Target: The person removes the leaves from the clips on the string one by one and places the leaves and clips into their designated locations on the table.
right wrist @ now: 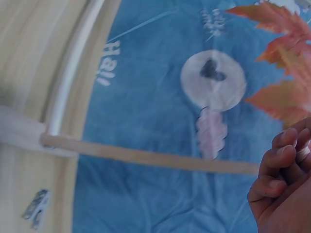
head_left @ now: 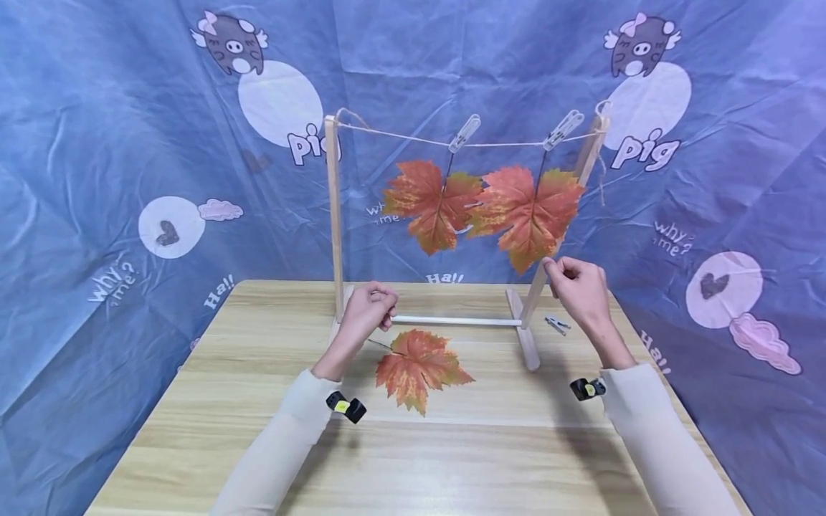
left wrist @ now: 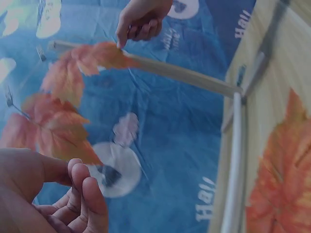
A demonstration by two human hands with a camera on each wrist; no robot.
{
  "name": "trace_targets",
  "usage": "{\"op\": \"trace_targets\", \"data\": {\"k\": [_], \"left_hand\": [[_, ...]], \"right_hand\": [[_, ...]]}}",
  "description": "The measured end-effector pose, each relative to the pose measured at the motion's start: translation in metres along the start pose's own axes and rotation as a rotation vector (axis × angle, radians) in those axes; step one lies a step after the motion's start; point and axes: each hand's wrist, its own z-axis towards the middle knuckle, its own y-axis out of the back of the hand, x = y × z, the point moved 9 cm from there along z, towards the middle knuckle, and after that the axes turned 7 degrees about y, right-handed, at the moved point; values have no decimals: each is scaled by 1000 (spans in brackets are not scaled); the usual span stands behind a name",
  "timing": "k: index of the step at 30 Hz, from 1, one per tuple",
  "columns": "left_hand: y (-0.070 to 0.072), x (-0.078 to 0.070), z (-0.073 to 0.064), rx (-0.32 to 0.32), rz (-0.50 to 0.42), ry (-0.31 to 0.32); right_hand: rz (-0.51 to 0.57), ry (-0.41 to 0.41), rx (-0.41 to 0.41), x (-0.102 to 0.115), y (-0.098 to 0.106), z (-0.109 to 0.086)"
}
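Note:
My left hand (head_left: 369, 309) is above the table, fingers loosely bent and nothing held. Just below it, a loose orange-red maple leaf (head_left: 422, 365) lies on the tabletop with its stem to the left. My right hand (head_left: 579, 287), fingers bent and holding nothing visible, is beside the lower tip of the right hanging maple leaf (head_left: 525, 211). In the left wrist view, the right fingertips overlap that leaf's edge. Another maple leaf (head_left: 435, 204) hangs to its left. White clothespins (head_left: 464, 133) fasten both stems to a string (head_left: 413, 137).
The string spans a wooden frame (head_left: 334, 215) with a white lower crossbar (head_left: 452, 321). One spare clothespin (head_left: 558, 325) lies right of the frame's right foot (head_left: 524, 337). A blue printed curtain (head_left: 161, 129) backs the wooden table (head_left: 439, 459).

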Motion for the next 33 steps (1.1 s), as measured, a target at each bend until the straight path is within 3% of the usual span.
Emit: {"op": "trace_targets", "data": {"k": [14, 33], "left_hand": [[-14, -65, -8, 53, -2, -166], [-13, -138, -4, 12, -3, -317]], "right_hand": [[75, 135, 61, 64, -5, 22], [94, 237, 145, 128, -13, 61]]}}
